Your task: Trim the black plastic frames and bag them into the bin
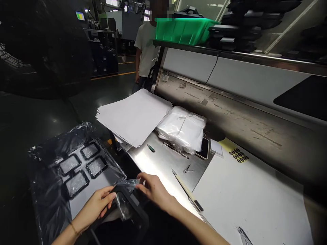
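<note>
My left hand [100,203] is closed on the edge of a black rectangular frame [139,207], held low in front of me. A transparent plastic bag [127,183] lies around part of this frame. At the bag's upper end, my right hand [153,190] pinches the plastic between thumb and fingers. Left of my hands, several bagged black frames [76,183] lie on a white sheet [98,190] inside a box lined with dark plastic [48,204].
On the metal table are a paper stack [135,115], a tied bundle of plastic bags [182,127], a phone [203,149], a craft knife [187,190] and nippers [242,235]. Yellow sticker sheet [227,144] lies behind. Beyond the table stands a person [146,44]; a green bin [182,30] occupies the shelf.
</note>
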`<state>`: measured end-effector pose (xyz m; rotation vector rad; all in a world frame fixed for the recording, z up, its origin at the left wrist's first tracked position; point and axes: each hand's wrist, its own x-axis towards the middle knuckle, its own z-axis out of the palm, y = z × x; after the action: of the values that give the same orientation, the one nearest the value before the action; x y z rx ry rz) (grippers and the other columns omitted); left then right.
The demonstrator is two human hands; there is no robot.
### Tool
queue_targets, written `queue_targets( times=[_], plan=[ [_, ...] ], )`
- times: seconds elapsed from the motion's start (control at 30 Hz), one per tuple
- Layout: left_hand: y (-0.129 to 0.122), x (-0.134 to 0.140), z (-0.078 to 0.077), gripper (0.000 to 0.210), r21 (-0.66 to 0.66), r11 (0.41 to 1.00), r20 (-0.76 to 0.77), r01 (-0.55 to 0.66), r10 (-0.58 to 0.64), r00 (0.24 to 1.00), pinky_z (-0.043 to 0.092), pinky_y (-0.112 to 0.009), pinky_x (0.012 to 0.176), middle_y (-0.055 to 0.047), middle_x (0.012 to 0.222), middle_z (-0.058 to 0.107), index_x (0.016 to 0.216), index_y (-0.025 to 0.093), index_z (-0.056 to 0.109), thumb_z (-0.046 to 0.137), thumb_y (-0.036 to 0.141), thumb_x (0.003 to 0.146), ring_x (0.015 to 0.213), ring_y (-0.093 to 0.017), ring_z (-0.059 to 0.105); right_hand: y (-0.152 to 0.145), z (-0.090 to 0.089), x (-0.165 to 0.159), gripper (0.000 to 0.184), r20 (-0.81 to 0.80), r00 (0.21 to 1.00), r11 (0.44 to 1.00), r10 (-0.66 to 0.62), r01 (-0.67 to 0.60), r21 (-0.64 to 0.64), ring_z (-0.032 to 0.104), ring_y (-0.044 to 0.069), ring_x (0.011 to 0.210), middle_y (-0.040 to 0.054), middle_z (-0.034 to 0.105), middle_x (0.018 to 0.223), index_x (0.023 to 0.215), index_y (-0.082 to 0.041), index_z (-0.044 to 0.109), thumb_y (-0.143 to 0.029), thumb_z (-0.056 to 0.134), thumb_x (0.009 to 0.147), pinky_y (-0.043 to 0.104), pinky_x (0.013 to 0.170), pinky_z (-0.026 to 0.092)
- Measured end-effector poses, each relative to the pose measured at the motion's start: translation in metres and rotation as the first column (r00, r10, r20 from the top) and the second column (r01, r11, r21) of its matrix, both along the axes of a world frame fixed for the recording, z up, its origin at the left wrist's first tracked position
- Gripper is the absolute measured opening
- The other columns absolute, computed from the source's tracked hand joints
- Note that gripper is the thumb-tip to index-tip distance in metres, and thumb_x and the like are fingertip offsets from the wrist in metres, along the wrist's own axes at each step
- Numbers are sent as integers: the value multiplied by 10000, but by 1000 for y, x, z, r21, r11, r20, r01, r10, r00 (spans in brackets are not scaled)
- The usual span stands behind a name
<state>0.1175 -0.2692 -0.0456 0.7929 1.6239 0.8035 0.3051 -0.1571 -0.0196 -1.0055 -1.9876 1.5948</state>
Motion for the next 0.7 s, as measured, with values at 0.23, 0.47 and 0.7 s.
queue_targets(
  times=[0.23,0.47,0.7],
  plan=[
    [-9,-7,14,679,18,1000,8,-1,0,1000,280,-175,338,52,575,553,1307,250,81,467,345,757,309,-53,389,-5,-9,-20,369,103,994,1000,26,-27,7,276,76,434,-39,330,447,477,-153,481,-342,397,783,212,420,200],
    [1,0,-7,268,-2,1000,68,-20,20,997,198,-155,279,46,478,535,927,123,561,514,285,719,254,-29,341,-27,5,-41,141,29,945,941,325,-327,87,409,104,526,-15,496,583,629,-188,594,-232,496,719,223,510,283],
    [-39,-23,-22,214,-75,990,135,-121,130,982,262,-157,279,43,524,543,663,151,516,531,360,702,259,-43,418,-55,-32,0,91,10,960,950,280,-276,-145,483,115,631,8,531,711,695,-163,554,-237,547,748,257,610,391]
  ],
)
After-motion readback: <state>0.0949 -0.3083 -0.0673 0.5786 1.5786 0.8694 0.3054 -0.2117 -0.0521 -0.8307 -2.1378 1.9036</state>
